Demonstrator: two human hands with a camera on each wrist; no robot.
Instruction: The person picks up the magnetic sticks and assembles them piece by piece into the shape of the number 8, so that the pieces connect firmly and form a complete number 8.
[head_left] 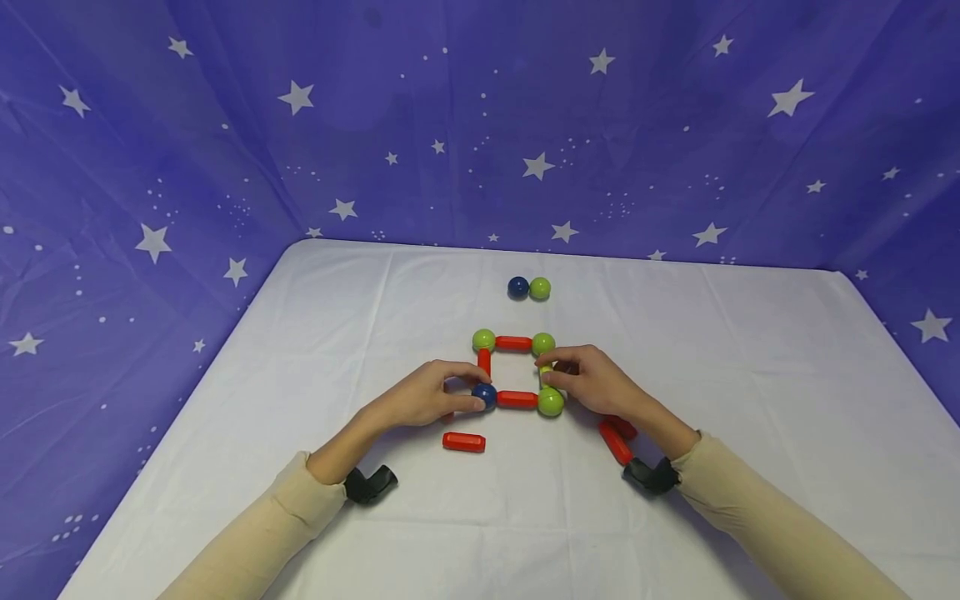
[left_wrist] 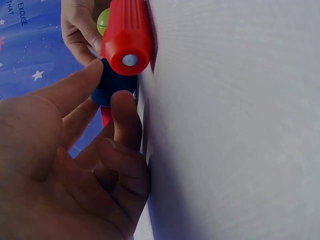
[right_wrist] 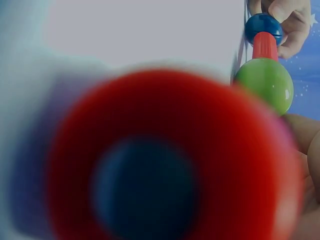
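Observation:
Four-sided and flat on the cloth lies a frame of magnetic rods and balls. Red rods form its far side (head_left: 513, 342), left side (head_left: 484, 362) and near side (head_left: 517, 400); a yellow rod (head_left: 546, 375) makes the right side. Green balls sit at the far left (head_left: 483, 339), far right (head_left: 543, 342) and near right (head_left: 551, 403) corners. My left hand (head_left: 426, 397) pinches the blue ball (left_wrist: 117, 86) at the near left corner between thumb and fingers. With thumb and fingertips my right hand (head_left: 597, 382) pinches the yellow rod, partly covering it.
Behind the frame sit another blue ball (head_left: 517, 288) and green ball (head_left: 540, 288), side by side. A loose red rod (head_left: 463, 442) lies in front of it. More red rods (head_left: 616, 442) lie under my right wrist. A starry blue curtain (head_left: 465, 108) hangs behind the white-covered table (head_left: 360, 333).

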